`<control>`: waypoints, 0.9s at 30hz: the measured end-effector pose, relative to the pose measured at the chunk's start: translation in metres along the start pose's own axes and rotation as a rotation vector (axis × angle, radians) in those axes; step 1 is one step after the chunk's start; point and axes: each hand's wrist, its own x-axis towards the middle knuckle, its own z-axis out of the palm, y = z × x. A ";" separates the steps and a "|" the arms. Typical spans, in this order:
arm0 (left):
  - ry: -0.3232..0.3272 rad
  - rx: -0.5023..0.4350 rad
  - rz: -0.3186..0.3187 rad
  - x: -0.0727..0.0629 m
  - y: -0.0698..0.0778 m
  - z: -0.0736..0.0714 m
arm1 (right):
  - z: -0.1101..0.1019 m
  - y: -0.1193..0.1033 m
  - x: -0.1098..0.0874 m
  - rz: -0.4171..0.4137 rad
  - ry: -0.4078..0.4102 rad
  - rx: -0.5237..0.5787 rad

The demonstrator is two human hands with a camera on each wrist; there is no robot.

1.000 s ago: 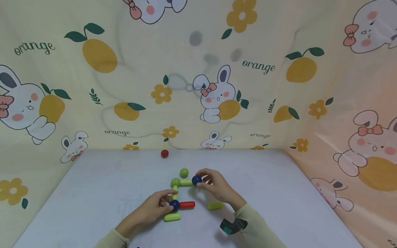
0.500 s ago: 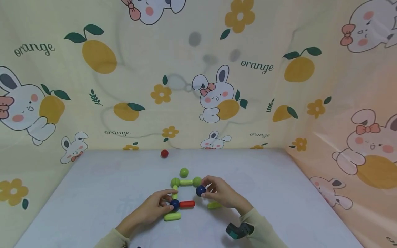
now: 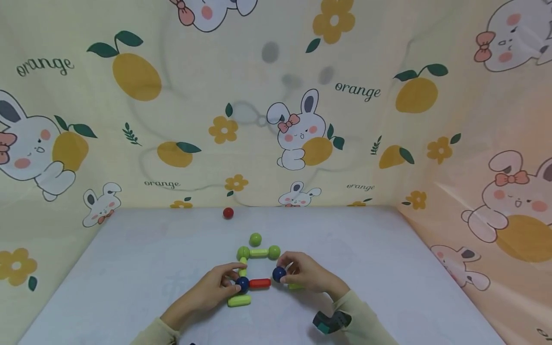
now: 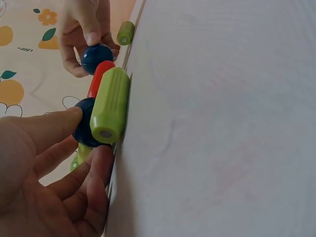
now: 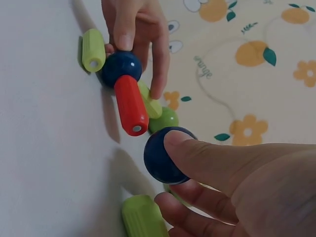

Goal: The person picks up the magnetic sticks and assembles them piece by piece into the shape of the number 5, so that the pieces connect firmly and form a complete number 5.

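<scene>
In the head view my left hand (image 3: 211,288) pinches a dark blue ball (image 3: 242,285). A red magnetic stick (image 3: 260,283) points right from this ball, and a light green stick runs from it to a green ball (image 3: 243,252). Beyond, a level green stick (image 3: 258,252) links that to a second green ball (image 3: 274,252). Between thumb and fingers, my right hand (image 3: 309,274) holds another blue ball (image 5: 167,155). The right wrist view shows a gap between it and the red stick's bare metal-tipped end.
One loose green stick (image 3: 239,301) lies just in front of the left blue ball. Another green stick (image 5: 143,217) lies under my right hand, partly covered in the head view. Behind the joined pieces sit a single green ball (image 3: 255,239) and, farther back, a red ball (image 3: 228,213).
My right hand has brought its blue ball from the green stick's right end toward me, near the red stick's end. A green ball now shows at that stick's end. The left hand stays put.
</scene>
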 end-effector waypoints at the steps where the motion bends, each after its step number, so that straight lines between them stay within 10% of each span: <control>1: -0.001 0.002 0.004 0.000 0.000 0.000 | 0.000 0.000 0.000 0.006 -0.001 0.000; 27: -0.002 0.020 0.025 -0.001 0.001 0.000 | 0.005 0.005 0.003 0.067 -0.061 -0.016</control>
